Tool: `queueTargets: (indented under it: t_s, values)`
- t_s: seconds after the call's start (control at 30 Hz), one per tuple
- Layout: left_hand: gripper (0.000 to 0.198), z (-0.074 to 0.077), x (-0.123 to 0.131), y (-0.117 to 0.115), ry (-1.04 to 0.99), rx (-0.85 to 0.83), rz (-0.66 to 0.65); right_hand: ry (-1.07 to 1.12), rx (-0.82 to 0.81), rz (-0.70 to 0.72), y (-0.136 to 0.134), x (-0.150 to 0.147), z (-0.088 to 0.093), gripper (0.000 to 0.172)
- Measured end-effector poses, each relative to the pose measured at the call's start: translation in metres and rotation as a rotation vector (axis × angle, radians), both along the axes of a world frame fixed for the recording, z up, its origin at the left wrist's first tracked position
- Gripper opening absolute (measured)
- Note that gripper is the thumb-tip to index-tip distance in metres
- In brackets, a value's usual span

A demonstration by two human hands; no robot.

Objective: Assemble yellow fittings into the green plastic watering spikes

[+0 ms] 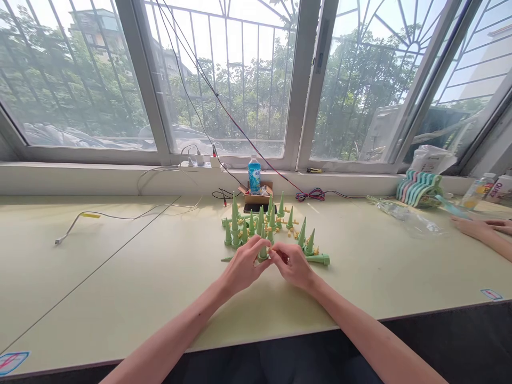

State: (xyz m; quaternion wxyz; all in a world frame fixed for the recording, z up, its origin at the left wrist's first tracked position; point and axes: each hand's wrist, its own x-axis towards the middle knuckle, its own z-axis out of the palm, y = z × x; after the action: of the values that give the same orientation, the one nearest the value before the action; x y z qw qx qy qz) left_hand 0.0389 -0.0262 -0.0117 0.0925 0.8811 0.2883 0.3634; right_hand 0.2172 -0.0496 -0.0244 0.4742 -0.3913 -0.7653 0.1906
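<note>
Leftmost, a thin white cable with a yellow tag (pixel 90 215) trails loosely over the pale yellow-green tabletop (pixel 132 282), away from the work. Next, a cluster of upright, tapering green plastic cones (pixel 228 233) begins; they stand on their wide ends, points up, probably because that base keeps them steady and easy to pick up. The person's left hand (pixel 242 265) curls thumb and fingers around one upright green cone (pixel 263 253) at the near edge of the cluster, seemingly to brace it. Behind, a clear bottle of blue liquid (pixel 254 177) stands in a small open brown cardboard box (pixel 258 199), whose walls likely help support it. The right hand (pixel 294 266) closes its fingertips in a pinch against the held cone's right side, perhaps for finer work; whether they grip a small part, I cannot tell. Small yellow plastic pieces (pixel 291 232) lie scattered among the cones, within reach. Just beyond the right hand, a capped green cone (pixel 319 259) lies on its side. Far right, a co-worker's hand (pixel 474 226) rests well apart, near pastel plastic hangers (pixel 418 188).
</note>
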Motion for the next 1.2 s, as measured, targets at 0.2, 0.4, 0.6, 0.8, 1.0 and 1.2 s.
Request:
queueTargets:
  t_s: [0.2,0.4,0.6,0.8,1.0,1.2]
  values:
    - [0.014,-0.001,0.001,0.001,-0.006,0.000,0.020,0.000,-0.009,-0.016,0.002,-0.001,-0.003,0.026]
    - [0.014,-0.002,0.000,0.000,-0.001,0.004,0.046,-0.030,0.017,-0.048,0.005,0.000,-0.008,0.029]
    - [0.015,0.000,0.000,-0.002,0.008,0.009,0.072,-0.085,0.034,-0.080,0.007,0.000,-0.011,0.037]
    - [0.012,-0.001,-0.002,-0.002,0.042,0.072,0.074,-0.071,0.035,-0.083,0.007,-0.001,-0.010,0.044]
    - [0.020,0.015,-0.006,-0.007,0.053,0.160,0.103,0.026,0.015,-0.134,0.007,-0.002,-0.013,0.052]
    - [0.021,0.057,-0.024,-0.009,0.027,0.092,0.160,-0.057,-0.037,-0.115,0.005,-0.005,-0.014,0.054]
